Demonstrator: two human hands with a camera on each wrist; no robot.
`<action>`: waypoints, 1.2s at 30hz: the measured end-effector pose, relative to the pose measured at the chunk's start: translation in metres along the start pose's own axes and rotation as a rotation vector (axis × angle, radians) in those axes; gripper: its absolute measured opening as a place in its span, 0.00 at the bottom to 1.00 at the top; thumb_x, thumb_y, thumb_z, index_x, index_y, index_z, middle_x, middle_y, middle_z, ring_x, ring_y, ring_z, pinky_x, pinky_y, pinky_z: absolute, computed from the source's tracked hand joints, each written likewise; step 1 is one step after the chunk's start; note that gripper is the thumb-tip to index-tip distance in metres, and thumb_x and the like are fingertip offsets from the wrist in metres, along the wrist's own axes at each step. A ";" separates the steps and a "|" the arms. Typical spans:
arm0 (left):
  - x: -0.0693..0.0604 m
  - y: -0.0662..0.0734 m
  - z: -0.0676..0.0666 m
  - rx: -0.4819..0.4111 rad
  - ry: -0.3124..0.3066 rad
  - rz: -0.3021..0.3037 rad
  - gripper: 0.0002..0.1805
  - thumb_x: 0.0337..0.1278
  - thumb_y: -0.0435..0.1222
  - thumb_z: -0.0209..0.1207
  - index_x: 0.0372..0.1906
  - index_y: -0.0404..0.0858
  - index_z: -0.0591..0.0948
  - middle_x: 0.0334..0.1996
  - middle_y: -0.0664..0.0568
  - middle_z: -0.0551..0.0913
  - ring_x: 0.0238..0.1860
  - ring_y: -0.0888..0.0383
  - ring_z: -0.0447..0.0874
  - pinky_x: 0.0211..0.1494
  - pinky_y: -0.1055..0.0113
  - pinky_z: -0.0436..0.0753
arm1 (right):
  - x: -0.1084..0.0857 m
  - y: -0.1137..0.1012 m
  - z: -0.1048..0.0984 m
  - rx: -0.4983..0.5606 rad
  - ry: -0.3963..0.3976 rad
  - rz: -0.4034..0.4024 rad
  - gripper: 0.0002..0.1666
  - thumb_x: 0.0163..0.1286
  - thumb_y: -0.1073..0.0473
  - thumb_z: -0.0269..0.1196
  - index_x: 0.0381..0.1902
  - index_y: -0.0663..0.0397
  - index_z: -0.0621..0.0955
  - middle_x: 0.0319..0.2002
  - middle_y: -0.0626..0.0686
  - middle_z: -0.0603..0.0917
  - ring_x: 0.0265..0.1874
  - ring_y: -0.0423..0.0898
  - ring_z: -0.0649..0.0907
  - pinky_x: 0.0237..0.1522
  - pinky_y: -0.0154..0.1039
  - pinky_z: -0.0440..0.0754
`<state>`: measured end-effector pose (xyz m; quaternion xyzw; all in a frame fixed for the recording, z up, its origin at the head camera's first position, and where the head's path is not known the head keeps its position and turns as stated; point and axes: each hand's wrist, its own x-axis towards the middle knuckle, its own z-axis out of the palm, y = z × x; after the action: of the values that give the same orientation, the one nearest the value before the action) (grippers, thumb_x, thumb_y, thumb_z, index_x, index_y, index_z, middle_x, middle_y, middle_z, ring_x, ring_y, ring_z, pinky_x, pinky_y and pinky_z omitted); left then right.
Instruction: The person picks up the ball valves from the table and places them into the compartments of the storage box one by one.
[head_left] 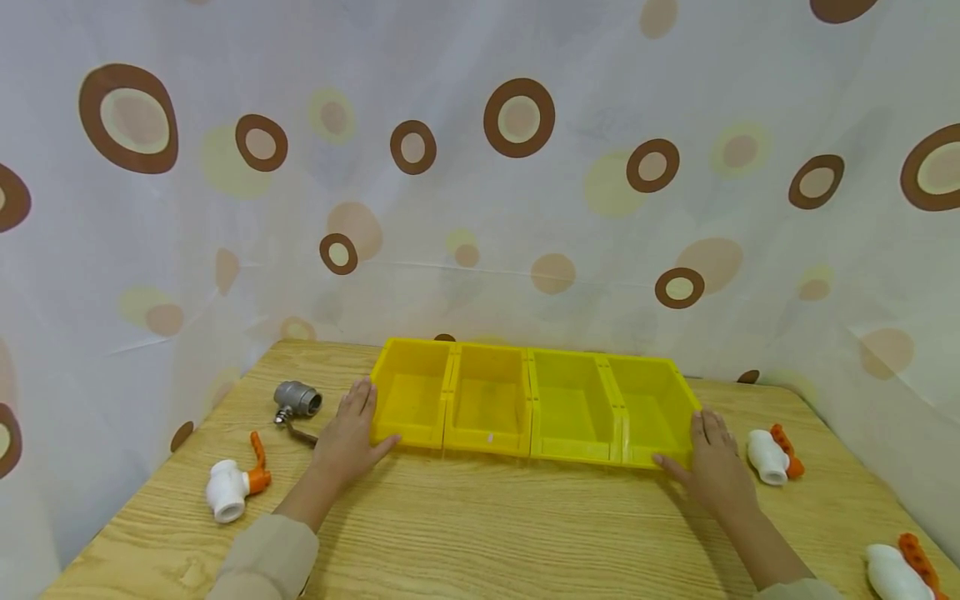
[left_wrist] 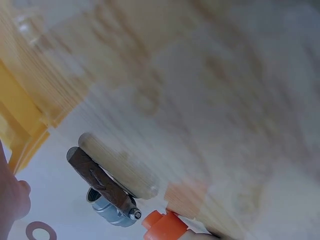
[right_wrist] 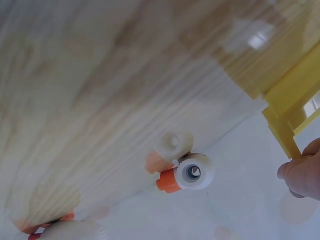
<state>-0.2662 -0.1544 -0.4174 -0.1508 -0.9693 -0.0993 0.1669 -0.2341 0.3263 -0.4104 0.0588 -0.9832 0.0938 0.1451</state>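
A row of several yellow storage bins (head_left: 491,417), set side by side, stands toward the back of the wooden table. My left hand (head_left: 348,437) lies against the row's left end, fingers extended along the side and thumb at the front edge. At the opposite end my right hand (head_left: 716,467) touches the outer side, its thumb by the front corner. In the right wrist view, fingertips (right_wrist: 300,172) meet the edge of the end bin (right_wrist: 285,130). The insides of the bins show nothing lying in them.
Left of the bins lie a grey metal ball valve (head_left: 297,398) with a lever and a white plastic valve (head_left: 227,492) with an orange handle. Two similar white valves, one nearer the bins (head_left: 768,457) and one nearer the front (head_left: 892,573), lie right. A patterned curtain (head_left: 465,167) hangs behind.
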 end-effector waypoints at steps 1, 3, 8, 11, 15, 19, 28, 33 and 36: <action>0.000 0.000 0.000 -0.002 -0.002 0.000 0.46 0.55 0.51 0.59 0.65 0.20 0.58 0.68 0.30 0.56 0.70 0.38 0.52 0.71 0.49 0.59 | 0.000 0.000 0.000 -0.003 0.000 -0.001 0.57 0.63 0.36 0.56 0.63 0.86 0.53 0.64 0.81 0.53 0.64 0.75 0.54 0.62 0.68 0.55; 0.000 0.000 0.000 -0.001 -0.005 -0.001 0.46 0.56 0.51 0.58 0.65 0.20 0.58 0.69 0.30 0.55 0.70 0.38 0.52 0.71 0.49 0.58 | -0.001 0.001 0.000 -0.002 -0.005 0.000 0.57 0.63 0.36 0.56 0.63 0.86 0.53 0.64 0.81 0.52 0.64 0.75 0.54 0.63 0.68 0.55; -0.002 0.001 -0.001 0.008 -0.015 -0.003 0.45 0.56 0.51 0.58 0.65 0.21 0.58 0.69 0.31 0.55 0.71 0.39 0.52 0.71 0.49 0.58 | -0.001 0.003 0.001 0.010 -0.017 0.000 0.58 0.63 0.35 0.55 0.64 0.85 0.52 0.65 0.81 0.51 0.65 0.74 0.52 0.64 0.67 0.52; -0.003 0.000 -0.002 0.013 -0.009 0.007 0.45 0.56 0.51 0.58 0.65 0.20 0.59 0.68 0.30 0.56 0.70 0.38 0.53 0.71 0.49 0.58 | -0.002 0.003 0.002 0.008 -0.012 -0.003 0.58 0.63 0.35 0.56 0.63 0.85 0.52 0.64 0.81 0.52 0.65 0.75 0.53 0.63 0.67 0.53; -0.004 -0.002 -0.001 0.042 -0.009 0.023 0.45 0.56 0.52 0.58 0.65 0.20 0.59 0.68 0.30 0.57 0.70 0.38 0.53 0.71 0.49 0.58 | -0.001 0.003 0.002 0.000 -0.008 -0.022 0.59 0.62 0.35 0.56 0.63 0.86 0.52 0.64 0.82 0.52 0.64 0.75 0.54 0.63 0.67 0.54; -0.004 -0.003 0.000 0.061 -0.007 0.037 0.45 0.56 0.53 0.57 0.65 0.21 0.59 0.68 0.30 0.57 0.70 0.38 0.53 0.71 0.49 0.58 | 0.001 0.003 -0.001 -0.001 0.000 -0.042 0.59 0.61 0.37 0.59 0.63 0.87 0.52 0.63 0.82 0.53 0.63 0.75 0.55 0.62 0.67 0.56; -0.001 -0.004 -0.002 -0.008 -0.054 0.010 0.48 0.58 0.53 0.55 0.68 0.22 0.52 0.71 0.31 0.49 0.72 0.38 0.47 0.70 0.47 0.58 | 0.010 0.010 -0.004 0.087 0.002 -0.043 0.61 0.60 0.38 0.60 0.65 0.84 0.47 0.65 0.81 0.49 0.64 0.76 0.51 0.62 0.69 0.52; 0.006 -0.004 -0.003 -0.032 -0.067 0.010 0.49 0.57 0.54 0.55 0.69 0.23 0.50 0.71 0.31 0.48 0.72 0.38 0.45 0.69 0.46 0.61 | 0.013 0.011 -0.004 0.154 -0.045 -0.030 0.64 0.59 0.36 0.60 0.66 0.82 0.44 0.67 0.80 0.44 0.66 0.75 0.45 0.64 0.69 0.45; 0.009 -0.004 -0.003 -0.030 -0.068 0.018 0.50 0.57 0.55 0.55 0.69 0.23 0.49 0.70 0.31 0.49 0.72 0.38 0.46 0.68 0.46 0.62 | 0.014 0.011 -0.004 0.161 -0.056 -0.034 0.65 0.59 0.36 0.60 0.66 0.82 0.43 0.67 0.80 0.42 0.67 0.75 0.42 0.65 0.69 0.42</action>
<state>-0.2748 -0.1570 -0.4118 -0.1653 -0.9714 -0.1071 0.1327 -0.2474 0.3365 -0.4043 0.0893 -0.9750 0.1684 0.1141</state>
